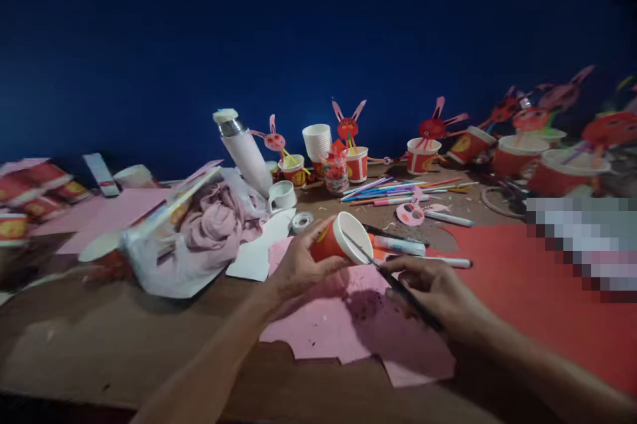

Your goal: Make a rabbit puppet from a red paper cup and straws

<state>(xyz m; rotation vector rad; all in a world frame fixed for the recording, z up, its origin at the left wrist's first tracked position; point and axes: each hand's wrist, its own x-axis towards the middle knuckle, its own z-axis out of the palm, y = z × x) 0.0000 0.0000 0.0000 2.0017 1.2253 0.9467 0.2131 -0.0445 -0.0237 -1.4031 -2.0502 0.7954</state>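
My left hand is wrapped round a red paper cup, tilted so that its white mouth faces right. My right hand grips a slim dark-handled tool with a narrow pointed end. That tip reaches into the cup's mouth at the rim; whether it touches the inner wall, I cannot tell. Below both hands lies a sheet of pink paper with cut, notched edges and dark specks on it. Markers lie just behind the cup.
Rabbit-faced paper cups line the back, with a stack of white cups among them. Colored sticks are scattered there. Left are a leaning white flask, a tape roll and plastic-wrapped cloth. Red paper covers the right.
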